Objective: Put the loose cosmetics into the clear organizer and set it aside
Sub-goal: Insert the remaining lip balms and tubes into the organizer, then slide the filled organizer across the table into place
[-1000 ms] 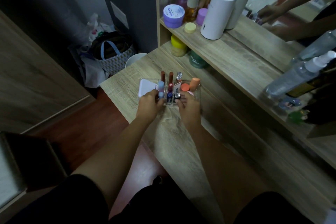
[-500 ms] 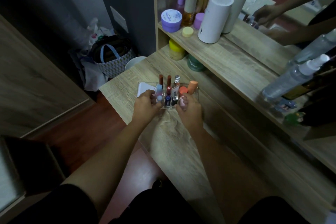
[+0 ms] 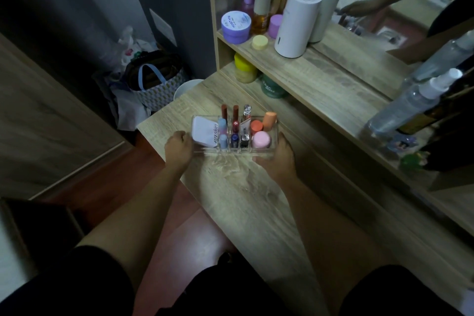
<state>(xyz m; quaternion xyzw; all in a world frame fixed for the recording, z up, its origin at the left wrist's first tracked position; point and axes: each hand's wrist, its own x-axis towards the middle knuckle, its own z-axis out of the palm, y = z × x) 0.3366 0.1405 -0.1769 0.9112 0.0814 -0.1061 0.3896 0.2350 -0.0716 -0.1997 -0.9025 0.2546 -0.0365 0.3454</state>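
Observation:
The clear organizer (image 3: 274, 128) stands on the wooden desk (image 3: 246, 192), near its left end. It holds a white compact (image 3: 204, 133), two brown lipsticks (image 3: 224, 111), a pink jar (image 3: 261, 140), an orange sponge (image 3: 269, 120) and several small tubes. My left hand (image 3: 178, 147) grips the organizer's left end. My right hand (image 3: 278, 159) holds its right near corner, fingers up along the side wall.
A shelf (image 3: 320, 77) above the desk carries a white cylinder device (image 3: 297, 20), a purple jar (image 3: 235, 27) and bottles. A yellow jar (image 3: 245, 68) and a green jar (image 3: 272, 88) sit under it. Spray bottles (image 3: 410, 102) stand at right. Bags (image 3: 151, 84) lie on the floor at left.
Both hands have moved apart from the organizer's near front to its two ends, uncovering the compact and jars. The organizer itself stays in about the same place.

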